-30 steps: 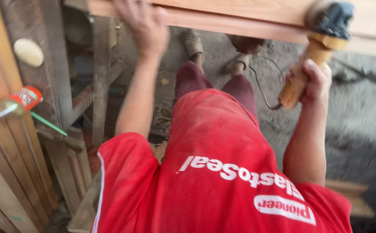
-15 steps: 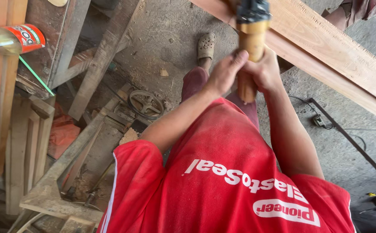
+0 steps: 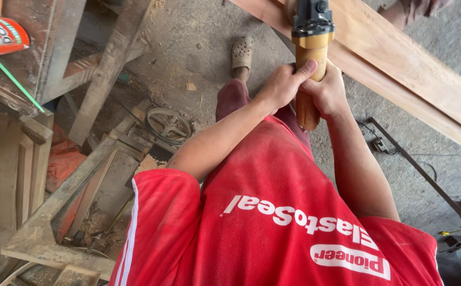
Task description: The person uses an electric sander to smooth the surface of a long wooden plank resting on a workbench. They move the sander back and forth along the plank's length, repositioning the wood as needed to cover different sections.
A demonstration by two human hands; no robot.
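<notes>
Left hand: the left hand point(image 3: 282, 85) is wrapped tight round the angle grinder point(image 3: 310, 58), thumb laid along its yellow body.
Right hand: the right hand point(image 3: 327, 94) is clamped on the same handle, touching the left.
Grinder: held upright in front of the red shirt point(image 3: 272, 217), its dark head over the long wooden plank point(image 3: 400, 69); whether the disc touches the wood is hard to tell.
Floor: a sandalled foot point(image 3: 242, 53) stands on dusty concrete.
Left side: a metal pulley wheel point(image 3: 168, 125) lies among timber offcuts point(image 3: 34, 175).

Single head view, looking steeply down over the wearer's red shirt point(image 3: 272, 212). Close on chest and arms; concrete floor point(image 3: 198, 32) beyond the shirt, plank point(image 3: 400, 69) crossing above-right of it.
</notes>
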